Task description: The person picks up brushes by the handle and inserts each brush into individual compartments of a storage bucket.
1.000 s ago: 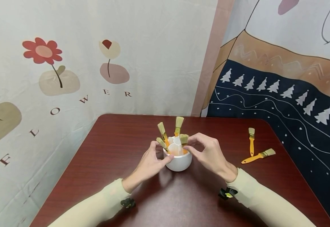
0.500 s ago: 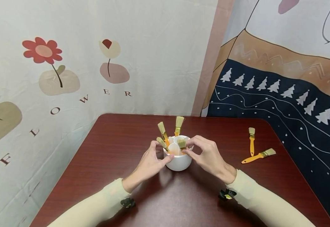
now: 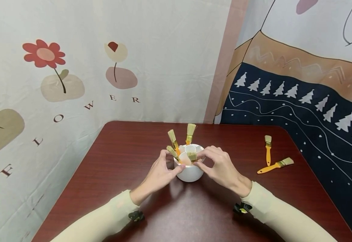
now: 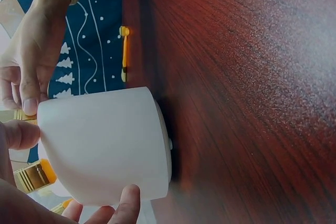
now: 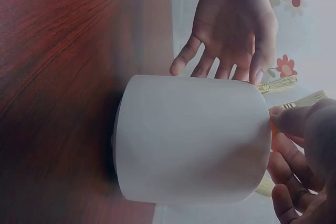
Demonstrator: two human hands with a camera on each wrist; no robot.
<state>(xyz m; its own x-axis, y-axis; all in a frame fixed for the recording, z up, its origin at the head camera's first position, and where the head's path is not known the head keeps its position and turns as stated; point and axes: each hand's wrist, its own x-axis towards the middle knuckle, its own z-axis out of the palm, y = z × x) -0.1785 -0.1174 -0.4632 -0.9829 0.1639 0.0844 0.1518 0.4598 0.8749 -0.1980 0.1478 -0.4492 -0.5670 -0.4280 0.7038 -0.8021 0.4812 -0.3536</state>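
A round white divided brush holder (image 3: pixel 189 174) stands on the table between the hands. My left hand (image 3: pixel 161 171) holds its left side, thumb at the rim and fingers spread along the wall, as the right wrist view shows. My right hand (image 3: pixel 222 168) pinches a paintbrush (image 3: pixel 192 156) low in the holder's right front part; only its bristles and ferrule show in the head view. Three other paintbrushes lean in the holder, bristles up: one at the back (image 3: pixel 190 132), one at the left (image 3: pixel 172 137) and one by the left fingers (image 3: pixel 172 152). Their lower handles are hidden.
On the table's right side lie two yellow-handled paintbrushes, one pointing away (image 3: pixel 268 151) and one slanted (image 3: pixel 276 166). The dark red wooden table (image 3: pixel 127 148) ends at printed cloths, a pale one (image 3: pixel 170 67) behind and a navy one (image 3: pixel 315 141) at right.
The right hand has moved slightly left and lowered its paintbrush deeper into the holder. The left hand and the holder stay in place.
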